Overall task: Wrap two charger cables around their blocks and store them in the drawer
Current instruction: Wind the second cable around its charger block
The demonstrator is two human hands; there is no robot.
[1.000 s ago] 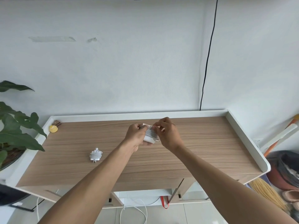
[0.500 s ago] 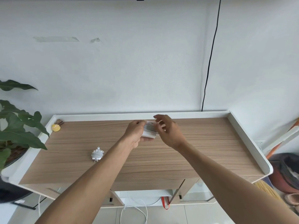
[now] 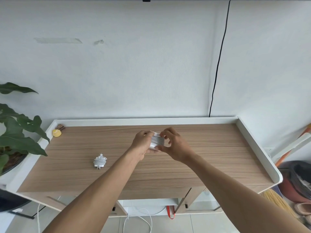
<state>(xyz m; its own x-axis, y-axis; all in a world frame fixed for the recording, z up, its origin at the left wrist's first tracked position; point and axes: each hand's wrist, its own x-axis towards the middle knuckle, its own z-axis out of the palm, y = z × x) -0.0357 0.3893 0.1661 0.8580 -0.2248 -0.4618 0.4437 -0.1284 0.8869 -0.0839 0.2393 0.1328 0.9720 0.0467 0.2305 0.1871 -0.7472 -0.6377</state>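
My left hand (image 3: 143,143) is curled round the left end of a white charger block (image 3: 153,146) and holds it just above the bench (image 3: 218,148). The cable (image 3: 158,140) lies in neat turns round the block's middle. My right hand (image 3: 177,147) meets it from the other side. The thumb props the lower near corner while the fingertips (image 3: 162,134) pinch at the top edge. The cable's end may sit there, but it is too small for me to be sure. My remaining right fingers are loosely bent, and I cannot tell whether they touch anything.

Well off to the left of my left hand, and nearer to me, the second charger (image 3: 100,161) lies on the bench with its own cable wound about it and its prongs pointing toward me. Far beyond it, in the back left corner, sits a small yellow object (image 3: 56,133). A potted plant (image 3: 18,132) stands past the bench's left edge. Below my forearms, a loose white cord (image 3: 143,219) loops on the floor.
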